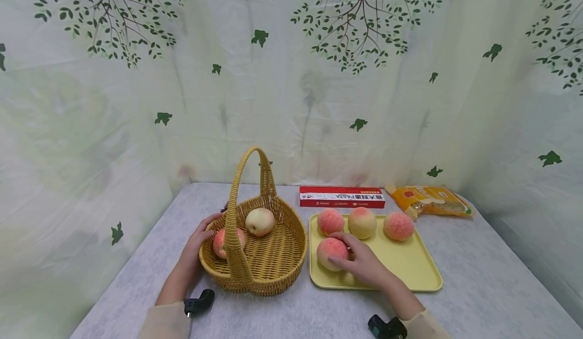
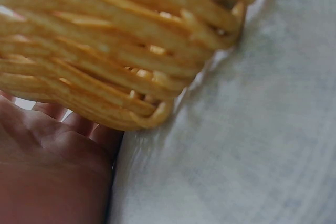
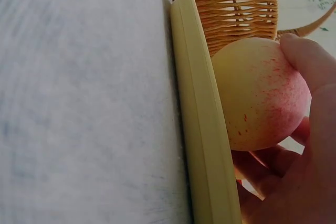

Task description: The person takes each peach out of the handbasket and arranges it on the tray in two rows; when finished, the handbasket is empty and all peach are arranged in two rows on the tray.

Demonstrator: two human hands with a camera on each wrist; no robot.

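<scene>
Pale beige sleeves on both forearms; bare hands. A small black camera unit is strapped at each wrist.

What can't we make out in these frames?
- Left hand fingertips: head view, hidden behind the basket rim.
- Peach in the basket: head view, partly behind the handle.
- Yellow bag print: head view, too small.
- Right hand palm contact with held peach: hidden by hand.

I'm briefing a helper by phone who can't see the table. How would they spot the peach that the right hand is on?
Find the yellow tray right of the wicker basket. Three peaches line its far edge; the wanted peach sits alone in front of them, nearest the basket. It is the only one under the right hand, whose fingers curl round it.
</scene>
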